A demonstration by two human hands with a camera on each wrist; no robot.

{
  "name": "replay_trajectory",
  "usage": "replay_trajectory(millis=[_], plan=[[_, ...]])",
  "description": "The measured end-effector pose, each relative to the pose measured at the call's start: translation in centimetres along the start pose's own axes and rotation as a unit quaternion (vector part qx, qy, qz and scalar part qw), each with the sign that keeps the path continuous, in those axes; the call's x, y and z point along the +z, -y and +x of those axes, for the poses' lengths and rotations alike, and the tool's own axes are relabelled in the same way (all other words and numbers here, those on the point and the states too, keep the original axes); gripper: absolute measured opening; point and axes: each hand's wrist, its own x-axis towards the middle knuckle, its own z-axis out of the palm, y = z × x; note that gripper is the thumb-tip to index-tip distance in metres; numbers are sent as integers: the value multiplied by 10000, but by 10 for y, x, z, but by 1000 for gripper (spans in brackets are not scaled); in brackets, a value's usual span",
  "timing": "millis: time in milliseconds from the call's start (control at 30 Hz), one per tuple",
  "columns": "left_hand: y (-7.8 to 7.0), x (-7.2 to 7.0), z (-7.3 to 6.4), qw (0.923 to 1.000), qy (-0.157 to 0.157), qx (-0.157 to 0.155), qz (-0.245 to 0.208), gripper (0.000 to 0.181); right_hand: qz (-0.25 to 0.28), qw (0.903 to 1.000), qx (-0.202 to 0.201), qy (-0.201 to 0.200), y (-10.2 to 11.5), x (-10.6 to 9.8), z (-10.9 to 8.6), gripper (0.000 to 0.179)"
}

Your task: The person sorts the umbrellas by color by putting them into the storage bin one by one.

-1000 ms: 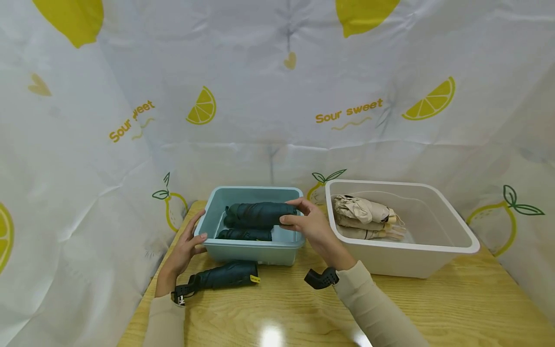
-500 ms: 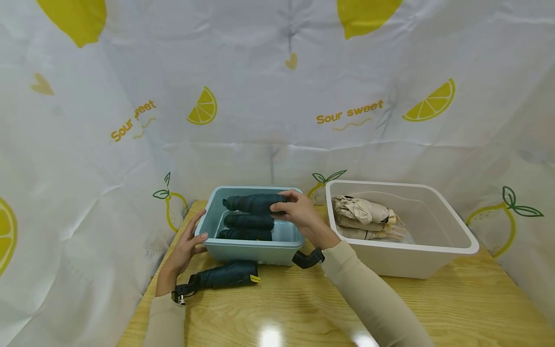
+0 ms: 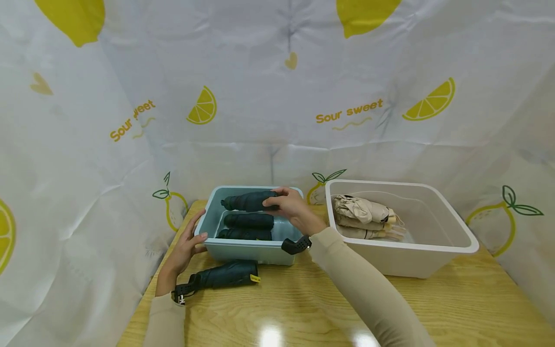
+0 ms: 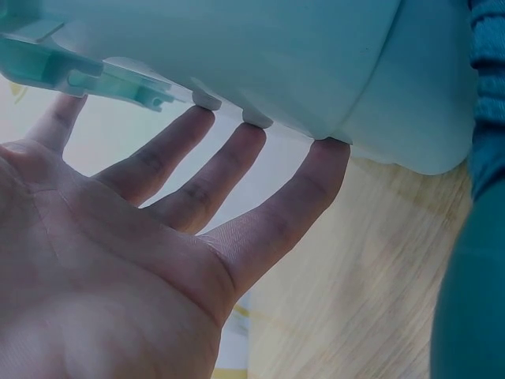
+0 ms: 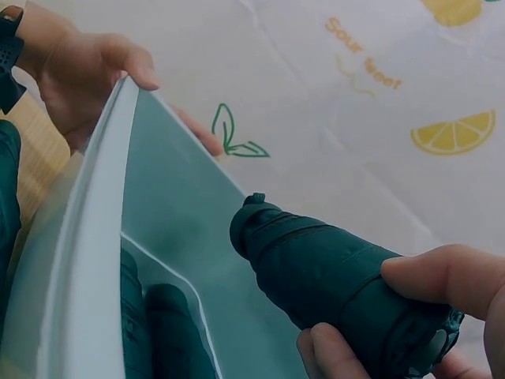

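Observation:
My right hand (image 3: 296, 208) grips one end of a dark green folded umbrella (image 3: 247, 200) near the back of the light blue bin (image 3: 256, 253). The thumb (image 5: 442, 276) lies along the near end of the umbrella in the right wrist view. Two more dark folded umbrellas, a middle one (image 3: 249, 221) and a front one (image 3: 244, 234), lie side by side on the bin floor. At the bin's left end, my left hand (image 3: 184, 248) has its thumb at the rim and straight fingers (image 4: 276, 209) touching the outer wall.
Another dark umbrella (image 3: 227, 275) with a yellow tag lies on the wooden table (image 3: 260, 313) in front of the bin. To the right stands a white bin (image 3: 390, 262) with several beige folded umbrellas (image 3: 364, 210). A lemon-print curtain (image 3: 260, 120) hangs behind.
My right hand has carried the umbrella leftward and toward the back of the blue bin, uncovering the middle umbrella beneath. The left hand stays in place.

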Motion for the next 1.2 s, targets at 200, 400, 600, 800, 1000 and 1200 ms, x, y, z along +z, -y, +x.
replay_trajectory(millis=[200,400,600,800,1000,1200], plan=[[0,1,0,10000,-6,5,-10,70,-8,9999,128,-115,-2,3,11,41],[-1,1,1,10000,-18,-23,-24,70,-2,9994,222,-275,-7,4,24,35],[-2,1,0,10000,-23,-16,-35,70,14,9987,339,-392,-13,2,34,38],[0,1,0,10000,-23,-2,-50,70,-79,9980,447,-441,-18,1,41,47],[0,0,1,10000,-32,-15,-49,71,-240,9968,563,-515,-19,1,46,49],[1,0,1,9999,-77,-71,-25,71,-267,9959,649,-563,-20,3,50,53]])
